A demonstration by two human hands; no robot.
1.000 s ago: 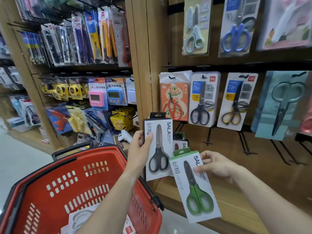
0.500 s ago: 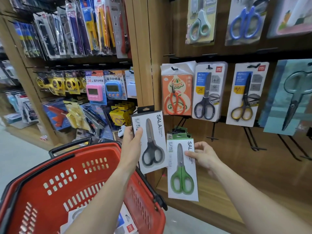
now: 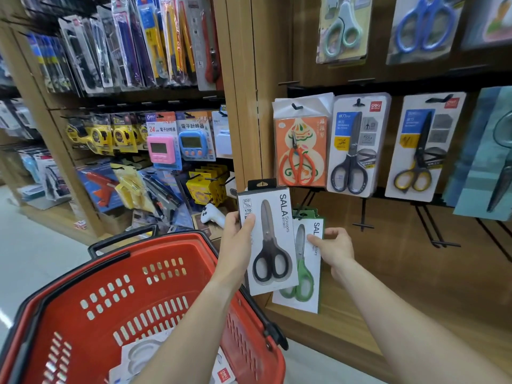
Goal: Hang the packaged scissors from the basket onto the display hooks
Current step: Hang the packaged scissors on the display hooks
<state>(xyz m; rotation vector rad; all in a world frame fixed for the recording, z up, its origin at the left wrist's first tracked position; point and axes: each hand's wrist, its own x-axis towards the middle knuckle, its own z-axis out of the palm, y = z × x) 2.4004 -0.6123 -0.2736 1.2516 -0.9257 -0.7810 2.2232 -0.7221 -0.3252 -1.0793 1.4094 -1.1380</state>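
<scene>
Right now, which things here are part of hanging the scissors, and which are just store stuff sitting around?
Part of the job:
black scissors pack, held by left hand
green scissors pack, held by right hand
red basket
empty display hook

Just around:
pink timer
blue timer
tape measures

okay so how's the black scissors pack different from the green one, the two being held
The black pack has black-handled scissors and a black hang tab; the green pack has green handles and a green tab. The left hand grips the black pack, in front and fully visible; the right hand holds the green pack, lower and partly covered behind it. Both are white SALA boxes, held upright.
</scene>
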